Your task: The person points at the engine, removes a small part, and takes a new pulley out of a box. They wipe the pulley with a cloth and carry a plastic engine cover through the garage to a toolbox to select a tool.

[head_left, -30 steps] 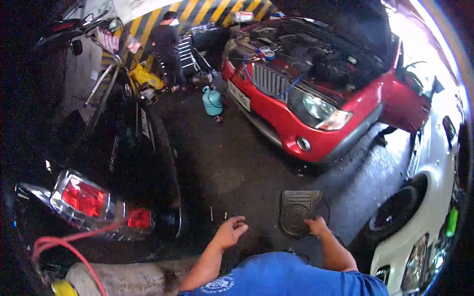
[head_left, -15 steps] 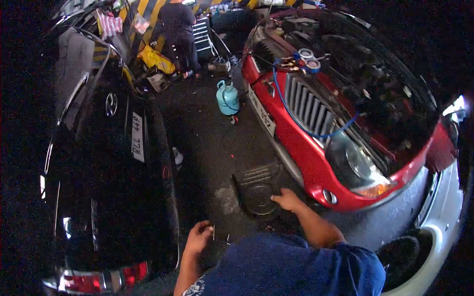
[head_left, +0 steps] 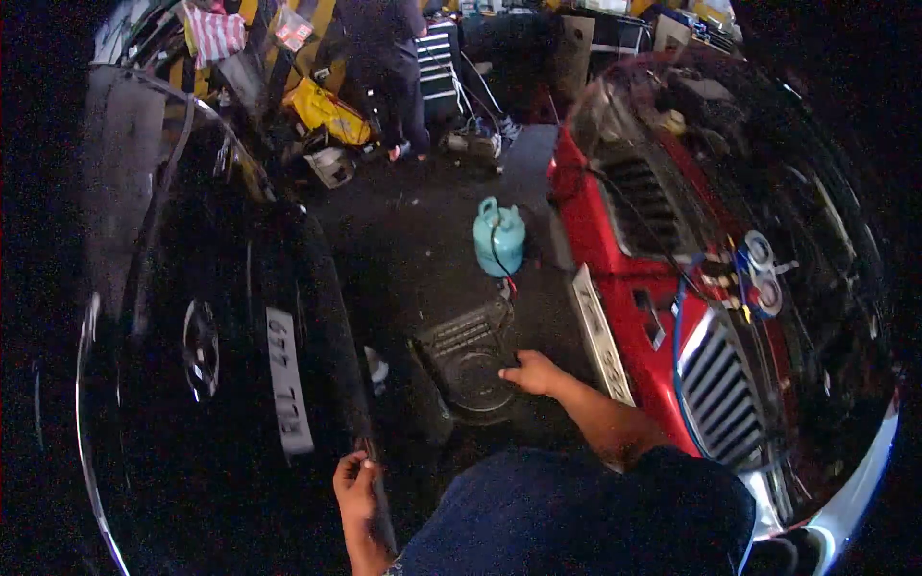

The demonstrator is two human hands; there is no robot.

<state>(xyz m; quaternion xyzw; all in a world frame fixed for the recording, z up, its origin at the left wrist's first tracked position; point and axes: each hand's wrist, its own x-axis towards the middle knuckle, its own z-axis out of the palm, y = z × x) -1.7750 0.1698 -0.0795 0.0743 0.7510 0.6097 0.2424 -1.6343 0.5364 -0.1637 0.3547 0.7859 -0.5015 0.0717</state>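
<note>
My right hand grips the right edge of a dark car fan shroud, a flat panel with a large round ring and rows of slots. It is held low over the dark floor, between two cars. My left hand is beside the rear of the black car, fingers drawn together; what they hold, if anything, cannot be made out. Beyond the shroud, a light blue refrigerant cylinder stands upright with a dark hose on it.
On the right is a red car, with a gauge set and blue hose on its front. Further back stand a person in dark clothes, a tool cabinet, a yellow bag and a metal machine part.
My view has moved forward along the gap between the cars, so the cylinder looks nearer. The shroud has come along in my right hand. A thin pale stick at my left fingers no longer shows.
</note>
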